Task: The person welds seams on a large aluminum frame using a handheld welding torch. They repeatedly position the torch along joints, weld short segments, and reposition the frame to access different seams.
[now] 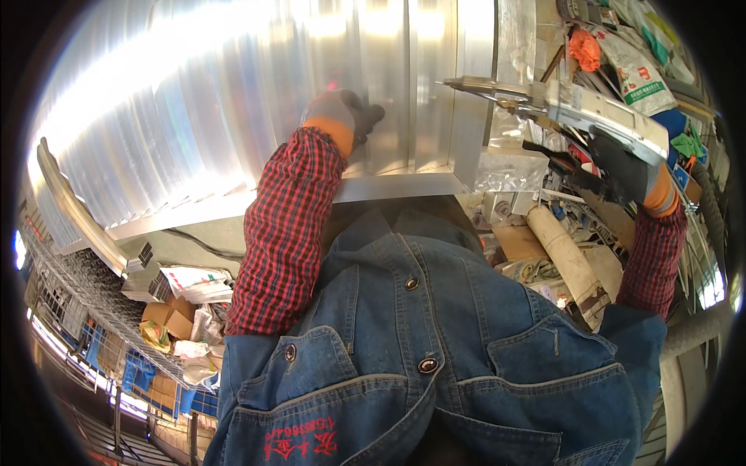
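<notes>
My left hand (342, 120), in a grey and orange glove with dark fingertips, is over a ribbed silvery metal panel (264, 109). Its fingers are curled; whatever may be between them is hidden. Away to the right, my right hand (628, 167), gloved the same way, is closed around a long silver-and-white metal tool (602, 116). The tool's narrow, pointed front end reaches left over the panel's right side. I cannot make out its exact kind. A flat metal edge strip (400, 186) borders the panel in front of my body.
Bags, an orange crumpled bundle (584, 50) and loose items crowd the right side. A cardboard tube (567, 252) lies below them. On the left are a curved metal strip (74, 202), wire mesh racks (85, 295) and an open cardboard box (171, 317).
</notes>
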`<state>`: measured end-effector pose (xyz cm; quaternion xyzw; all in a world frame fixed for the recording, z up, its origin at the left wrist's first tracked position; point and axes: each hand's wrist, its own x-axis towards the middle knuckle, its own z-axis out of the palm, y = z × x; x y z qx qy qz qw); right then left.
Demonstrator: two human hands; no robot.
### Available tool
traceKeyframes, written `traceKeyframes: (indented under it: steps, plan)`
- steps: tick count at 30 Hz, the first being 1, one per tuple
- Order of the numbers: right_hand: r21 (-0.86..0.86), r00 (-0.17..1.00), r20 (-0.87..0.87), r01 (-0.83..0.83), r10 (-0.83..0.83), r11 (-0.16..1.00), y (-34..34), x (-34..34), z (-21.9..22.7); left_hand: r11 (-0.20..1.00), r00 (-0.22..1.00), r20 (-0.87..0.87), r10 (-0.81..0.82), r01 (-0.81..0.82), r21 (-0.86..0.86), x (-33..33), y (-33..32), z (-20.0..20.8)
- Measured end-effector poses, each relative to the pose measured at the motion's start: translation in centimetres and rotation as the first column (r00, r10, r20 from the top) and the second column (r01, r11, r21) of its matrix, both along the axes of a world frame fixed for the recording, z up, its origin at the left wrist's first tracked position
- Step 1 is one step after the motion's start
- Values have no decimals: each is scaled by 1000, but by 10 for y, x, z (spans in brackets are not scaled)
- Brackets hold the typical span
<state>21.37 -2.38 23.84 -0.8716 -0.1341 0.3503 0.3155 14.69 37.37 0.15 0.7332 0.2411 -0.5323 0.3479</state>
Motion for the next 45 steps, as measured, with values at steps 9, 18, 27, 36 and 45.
traceKeyframes:
  steps: [9, 18, 27, 36, 45]
  plan:
    - [336, 957, -14, -270, 291, 903, 41, 13, -72, 1000, 999, 36, -12, 12, 18, -3, 1, 4]
    - [415, 903, -125, -328, 410, 849, 44, 3, -134, 999, 999, 8, 48, -48, 16, -3, 2, -1]
    - [422, 872, -207, -329, 443, 845, 8, -4, -177, 999, 999, -2, 34, -34, 7, 0, 2, 0]
    - [429, 864, -254, -303, 435, 851, -6, -10, -207, 998, 998, 32, 54, -56, 41, -5, 0, 0]
    - [325, 804, -153, -508, 574, 798, 19, -2, -192, 996, 996, 16, 86, -86, 3, -4, 0, 5]
